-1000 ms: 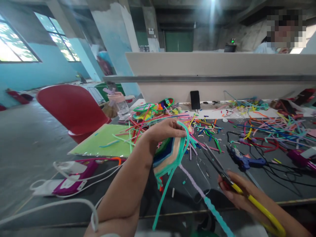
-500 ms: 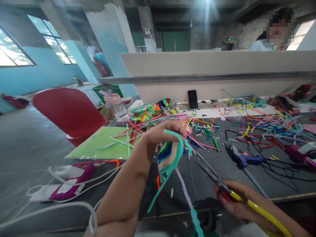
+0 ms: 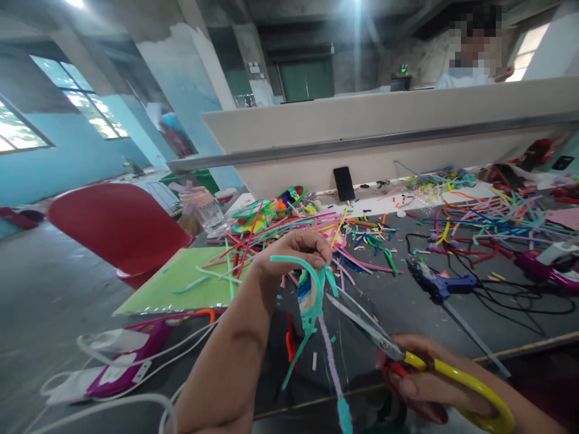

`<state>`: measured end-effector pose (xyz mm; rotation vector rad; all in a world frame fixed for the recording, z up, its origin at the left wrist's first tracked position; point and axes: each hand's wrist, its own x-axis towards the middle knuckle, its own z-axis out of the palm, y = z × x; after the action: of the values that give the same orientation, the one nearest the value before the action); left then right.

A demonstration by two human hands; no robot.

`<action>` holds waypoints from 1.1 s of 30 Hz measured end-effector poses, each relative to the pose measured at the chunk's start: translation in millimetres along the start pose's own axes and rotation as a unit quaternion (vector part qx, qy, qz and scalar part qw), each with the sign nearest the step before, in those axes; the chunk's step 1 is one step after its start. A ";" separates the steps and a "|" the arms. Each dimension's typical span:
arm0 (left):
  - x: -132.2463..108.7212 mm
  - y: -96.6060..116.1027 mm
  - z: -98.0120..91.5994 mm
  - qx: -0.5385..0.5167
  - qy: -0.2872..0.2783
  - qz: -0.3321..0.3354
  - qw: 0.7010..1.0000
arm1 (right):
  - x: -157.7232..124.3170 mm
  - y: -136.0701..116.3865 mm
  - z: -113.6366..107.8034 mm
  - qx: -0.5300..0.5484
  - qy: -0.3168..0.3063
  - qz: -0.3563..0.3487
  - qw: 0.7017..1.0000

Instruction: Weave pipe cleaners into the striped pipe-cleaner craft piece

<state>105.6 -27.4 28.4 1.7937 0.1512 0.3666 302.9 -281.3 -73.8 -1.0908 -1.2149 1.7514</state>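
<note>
My left hand (image 3: 305,248) pinches the top of a pipe-cleaner craft piece (image 3: 317,295), striped blue, white and peach with a teal border. Loose teal ends curl from it, and a lilac wrapped stem (image 3: 331,355) hangs below, turning teal at the bottom. In my right hand (image 3: 420,367) are scissors (image 3: 382,340) with one yellow and one red handle. Their blades are parted and point up and left, with the tips close beside the craft piece's teal edge. Whether the blades touch it I cannot tell. Thin clear threads dangle near the stem.
Cut pipe cleaners (image 3: 375,241) lie scattered across the dark table. A blue glue gun (image 3: 446,286) with black cables is at right. A phone (image 3: 344,184) leans at the back. Left are a green sheet (image 3: 176,280), a power strip (image 3: 129,355) and a water bottle (image 3: 203,211). A person sits beyond the partition (image 3: 362,108).
The scissors have moved left and their blades have spread wider, nearer the craft piece. My left hand has turned the piece, showing its striped face more edge-on. The camera view has tilted slightly.
</note>
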 end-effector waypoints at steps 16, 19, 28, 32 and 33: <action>3.9 -3.3 1.4 0.017 -0.017 0.022 0.999 | 0.3 -5.3 -1.9 -0.059 0.031 0.011 0.998; 3.7 -3.5 1.2 0.018 -0.009 0.014 1.000 | -0.4 -7.3 -3.6 -0.071 0.042 0.013 0.997; 2.2 -5.7 3.3 0.000 0.023 -0.062 0.998 | 5.2 -4.9 -5.4 -0.098 0.048 0.010 0.994; 2.6 -2.0 5.7 0.005 0.070 -0.082 0.994 | 6.4 -1.7 -5.0 -0.100 0.119 -0.024 0.988; 2.8 -0.2 6.4 0.002 0.087 -0.085 0.993 | 5.2 -2.7 -5.3 -0.100 0.139 -0.033 0.985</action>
<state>110.3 -32.4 27.3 1.7367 0.4249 0.3992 306.1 -274.0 -73.4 -1.3462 -1.2535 1.3925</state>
